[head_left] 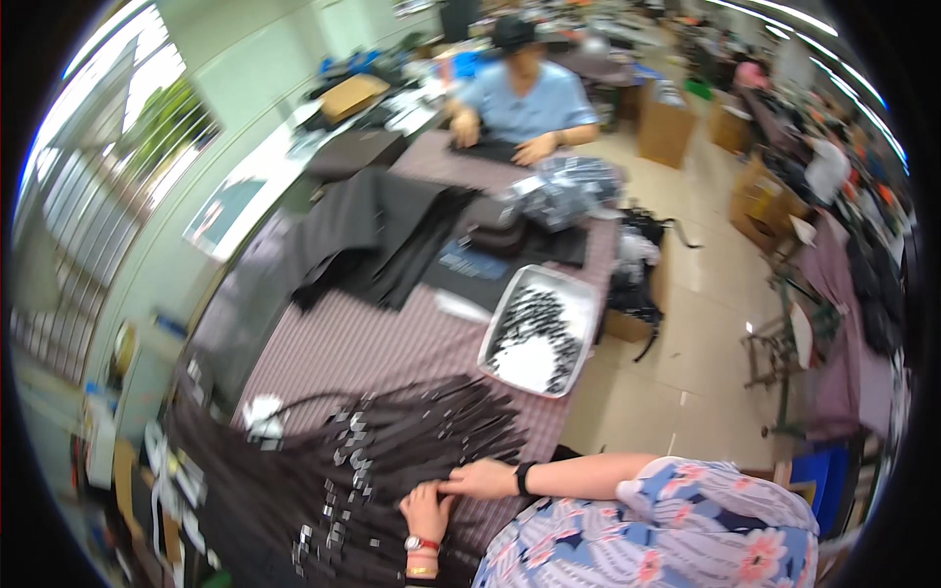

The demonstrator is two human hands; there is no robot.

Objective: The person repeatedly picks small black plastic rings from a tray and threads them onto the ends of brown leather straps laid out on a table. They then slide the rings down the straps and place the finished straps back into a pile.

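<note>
The dark straps lay heaped across the near left of the worktop, directly under and left of the grip: the left hand and right hand met at the fingertips by the heap's right side. Whether either grasped a strap could not be told. Loose ends fanned toward the far right. A strip of checked cloth showed between them and the white tray, which sat along the worktop's right edge; past that edge stretched tiled floor.
</note>
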